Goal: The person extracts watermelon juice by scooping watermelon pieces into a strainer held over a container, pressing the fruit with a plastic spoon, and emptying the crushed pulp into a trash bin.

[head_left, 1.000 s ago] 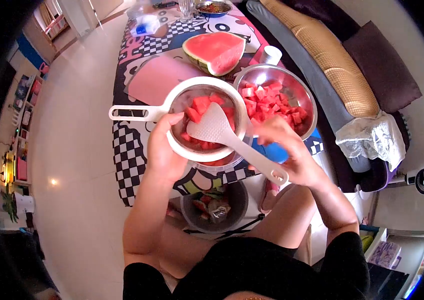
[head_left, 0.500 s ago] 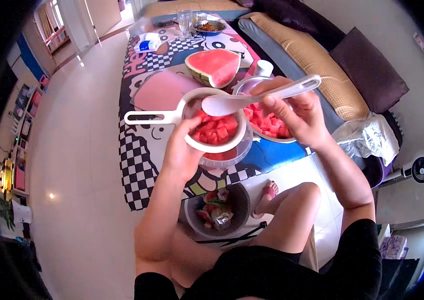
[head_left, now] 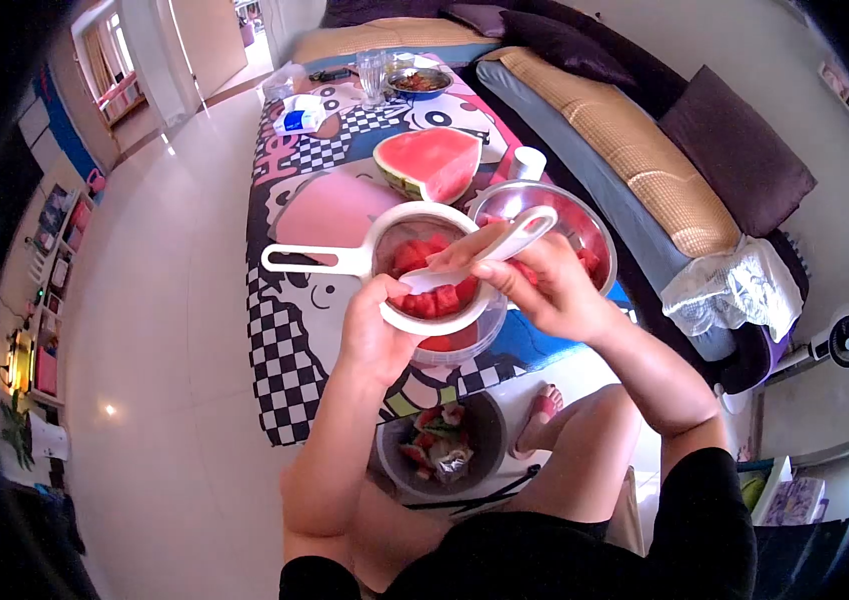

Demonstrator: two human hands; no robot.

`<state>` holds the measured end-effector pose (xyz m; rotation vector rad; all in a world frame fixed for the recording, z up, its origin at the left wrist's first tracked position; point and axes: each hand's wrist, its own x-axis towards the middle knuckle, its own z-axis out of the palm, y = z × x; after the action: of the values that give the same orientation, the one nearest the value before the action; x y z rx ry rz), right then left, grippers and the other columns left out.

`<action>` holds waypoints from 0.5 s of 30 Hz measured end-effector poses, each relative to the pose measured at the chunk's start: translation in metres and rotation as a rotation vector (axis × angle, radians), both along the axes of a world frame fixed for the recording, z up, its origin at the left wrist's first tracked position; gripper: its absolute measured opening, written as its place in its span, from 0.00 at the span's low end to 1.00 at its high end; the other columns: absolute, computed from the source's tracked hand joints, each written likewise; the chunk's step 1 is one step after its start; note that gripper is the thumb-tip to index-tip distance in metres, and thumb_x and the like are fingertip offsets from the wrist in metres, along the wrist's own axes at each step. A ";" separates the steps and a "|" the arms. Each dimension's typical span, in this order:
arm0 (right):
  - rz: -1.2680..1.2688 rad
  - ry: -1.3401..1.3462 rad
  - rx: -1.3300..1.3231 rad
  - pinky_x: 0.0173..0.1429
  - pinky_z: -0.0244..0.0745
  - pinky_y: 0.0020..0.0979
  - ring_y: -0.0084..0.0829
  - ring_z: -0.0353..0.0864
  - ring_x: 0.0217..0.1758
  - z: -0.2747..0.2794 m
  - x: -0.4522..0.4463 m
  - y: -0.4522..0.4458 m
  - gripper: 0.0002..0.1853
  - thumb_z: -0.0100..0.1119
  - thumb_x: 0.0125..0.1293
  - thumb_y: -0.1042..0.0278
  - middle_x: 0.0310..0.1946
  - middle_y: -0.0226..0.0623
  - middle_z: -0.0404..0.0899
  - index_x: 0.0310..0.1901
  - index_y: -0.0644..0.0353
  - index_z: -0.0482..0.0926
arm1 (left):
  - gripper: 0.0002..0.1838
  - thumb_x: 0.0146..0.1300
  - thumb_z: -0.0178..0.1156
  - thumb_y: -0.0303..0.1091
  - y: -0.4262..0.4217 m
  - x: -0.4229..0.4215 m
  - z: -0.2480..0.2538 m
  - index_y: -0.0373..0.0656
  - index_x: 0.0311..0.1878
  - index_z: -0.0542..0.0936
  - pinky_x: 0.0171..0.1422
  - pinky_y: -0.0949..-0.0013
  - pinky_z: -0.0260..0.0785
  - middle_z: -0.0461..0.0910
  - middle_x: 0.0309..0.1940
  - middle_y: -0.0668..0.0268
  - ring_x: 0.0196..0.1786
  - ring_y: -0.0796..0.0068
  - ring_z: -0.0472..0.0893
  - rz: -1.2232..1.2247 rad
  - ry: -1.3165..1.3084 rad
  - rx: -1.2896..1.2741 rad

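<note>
My left hand (head_left: 370, 335) grips the near-left rim of a white strainer (head_left: 315, 260) whose long slotted handle points left. Red watermelon pieces (head_left: 440, 302) lie inside it. Below the strainer is a clear plastic container (head_left: 490, 330) with red contents, partly hidden. In my right hand (head_left: 560, 295) is a white spoon (head_left: 528, 230), its handle tilted up to the right and its bowl down among the pieces in the strainer. A steel bowl (head_left: 595, 225) with more watermelon chunks stands just behind my right hand, which covers part of it.
A large cut watermelon (head_left: 430, 165) sits beyond the strainer beside a pink board (head_left: 335, 215). A white-lidded jar (head_left: 527, 163), tissue pack (head_left: 300, 118), glass (head_left: 372, 78) and food dish (head_left: 420, 83) stand farther back. Below the table edge is a bin (head_left: 395, 470) holding rinds.
My right hand has lowered the spoon and moved left, bringing its bowl from above the strainer down into the watermelon pieces. My left hand still holds the rim. The view has shifted slightly.
</note>
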<state>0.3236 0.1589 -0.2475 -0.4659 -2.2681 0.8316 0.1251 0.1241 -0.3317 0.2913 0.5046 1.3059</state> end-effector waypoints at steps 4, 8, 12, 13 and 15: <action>0.015 0.055 0.070 0.49 0.77 0.37 0.40 0.85 0.44 -0.023 -0.003 0.010 0.09 0.55 0.72 0.71 0.39 0.45 0.83 0.48 0.63 0.80 | 0.26 0.56 0.48 0.29 -0.001 -0.002 0.001 0.30 0.59 0.69 0.70 0.52 0.67 0.77 0.55 0.51 0.59 0.58 0.77 -0.011 0.024 0.035; 0.006 0.153 0.087 0.41 0.78 0.35 0.42 0.85 0.36 -0.028 -0.011 0.008 0.08 0.56 0.71 0.70 0.33 0.45 0.83 0.46 0.61 0.81 | 0.27 0.55 0.47 0.28 0.003 -0.005 -0.004 0.29 0.60 0.68 0.70 0.51 0.67 0.76 0.56 0.50 0.59 0.57 0.77 -0.065 -0.013 0.108; -0.020 0.194 -0.073 0.52 0.77 0.32 0.30 0.84 0.47 -0.014 -0.006 0.013 0.09 0.54 0.73 0.69 0.42 0.39 0.84 0.49 0.63 0.80 | 0.29 0.55 0.47 0.26 0.001 -0.003 0.007 0.28 0.62 0.66 0.71 0.49 0.67 0.74 0.59 0.48 0.61 0.55 0.77 -0.044 0.011 0.099; 0.027 0.252 -0.135 0.58 0.75 0.31 0.25 0.80 0.52 -0.012 -0.004 0.018 0.10 0.52 0.75 0.70 0.46 0.36 0.84 0.50 0.64 0.79 | 0.29 0.55 0.47 0.26 0.000 -0.002 0.010 0.28 0.63 0.66 0.71 0.48 0.67 0.74 0.59 0.48 0.62 0.54 0.76 -0.037 0.029 0.098; 0.033 0.307 -0.084 0.61 0.75 0.37 0.33 0.82 0.53 0.003 -0.003 0.017 0.10 0.48 0.76 0.70 0.45 0.42 0.83 0.48 0.67 0.77 | 0.30 0.55 0.47 0.26 0.000 0.001 0.013 0.28 0.63 0.64 0.72 0.47 0.67 0.73 0.60 0.47 0.63 0.53 0.76 -0.006 0.050 0.116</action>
<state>0.3203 0.1761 -0.2448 -0.3145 -1.9688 0.9490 0.1265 0.1239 -0.3183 0.4227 0.4701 1.3271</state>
